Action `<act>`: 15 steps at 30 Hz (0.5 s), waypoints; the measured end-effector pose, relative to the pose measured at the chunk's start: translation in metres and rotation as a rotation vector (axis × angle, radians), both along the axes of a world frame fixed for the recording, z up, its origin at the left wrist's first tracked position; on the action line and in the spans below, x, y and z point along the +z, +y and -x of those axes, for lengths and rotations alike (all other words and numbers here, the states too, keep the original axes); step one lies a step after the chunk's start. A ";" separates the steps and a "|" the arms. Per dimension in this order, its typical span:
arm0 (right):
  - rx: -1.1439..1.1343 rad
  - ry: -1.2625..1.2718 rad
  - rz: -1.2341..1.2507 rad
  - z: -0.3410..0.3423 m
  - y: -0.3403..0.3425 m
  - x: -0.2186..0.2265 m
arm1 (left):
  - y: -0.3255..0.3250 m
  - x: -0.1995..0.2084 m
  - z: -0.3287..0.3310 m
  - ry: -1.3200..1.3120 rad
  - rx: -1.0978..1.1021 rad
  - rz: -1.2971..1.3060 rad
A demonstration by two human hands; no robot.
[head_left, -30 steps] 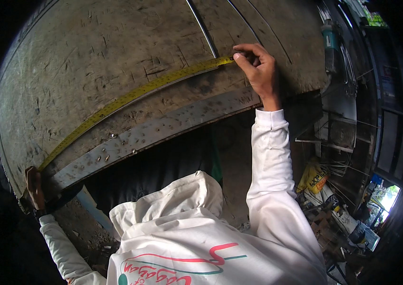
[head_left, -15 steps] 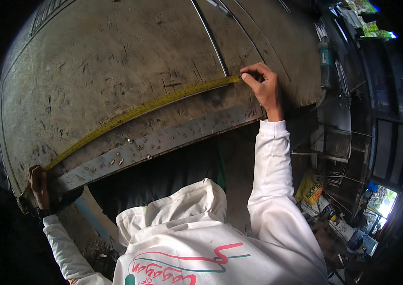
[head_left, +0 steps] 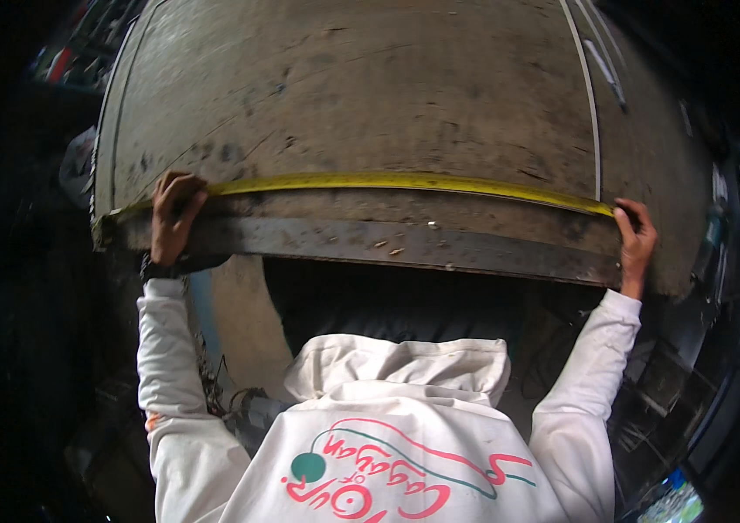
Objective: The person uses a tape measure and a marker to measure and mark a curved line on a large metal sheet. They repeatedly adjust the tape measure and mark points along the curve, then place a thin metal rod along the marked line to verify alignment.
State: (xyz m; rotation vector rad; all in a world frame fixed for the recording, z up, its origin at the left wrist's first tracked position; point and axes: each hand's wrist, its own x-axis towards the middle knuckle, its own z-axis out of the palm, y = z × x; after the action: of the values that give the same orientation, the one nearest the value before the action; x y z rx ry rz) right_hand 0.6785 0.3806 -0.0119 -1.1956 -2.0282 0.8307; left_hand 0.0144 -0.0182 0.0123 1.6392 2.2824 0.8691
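A yellow tape measure blade (head_left: 405, 181) stretches along the near side of the worn tabletop (head_left: 370, 96). My left hand (head_left: 176, 218) is closed on the blade near the table's left corner, fingers curled over it. Between thumb and fingers my right hand (head_left: 637, 235) pinches the blade's right end. Just beyond the blade, near my right hand, ends a long thin metal rod (head_left: 595, 122) lying on the table. The tape's case cannot be made out.
A flat grey metal strip (head_left: 326, 237) runs along the near table edge, with small bits (head_left: 396, 252) scattered on it. Another slim rod-like piece (head_left: 605, 74) lies at the far right. A pale bag (head_left: 78, 166) hangs beyond the left edge.
The view has swung, so table and arms now appear more level. My left hand has shifted slightly inward from the table corner. My right hand still pinches the blade's end near the rod.
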 end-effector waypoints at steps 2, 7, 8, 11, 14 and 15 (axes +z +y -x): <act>-0.022 0.017 0.009 -0.004 0.003 -0.007 | -0.002 -0.002 0.003 0.047 -0.018 0.009; -0.020 0.033 0.030 -0.021 0.011 -0.016 | 0.001 -0.005 0.001 0.124 -0.037 -0.022; -0.027 0.026 0.030 -0.022 0.013 -0.016 | 0.000 -0.008 0.001 0.121 -0.033 -0.028; -0.026 0.046 0.045 -0.028 0.017 -0.019 | -0.001 -0.009 -0.002 0.130 -0.004 -0.046; -0.018 0.059 0.057 -0.029 0.021 -0.023 | -0.002 -0.012 0.000 0.135 0.019 -0.036; -0.014 0.065 0.060 -0.030 0.022 -0.023 | -0.001 -0.011 0.000 0.145 0.018 -0.037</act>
State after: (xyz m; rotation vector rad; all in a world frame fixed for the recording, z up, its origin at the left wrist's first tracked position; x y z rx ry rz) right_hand 0.7087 0.4023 -0.0352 -1.1985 -1.9532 0.9171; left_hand 0.0145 -0.0189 0.0014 1.7542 2.3927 0.8263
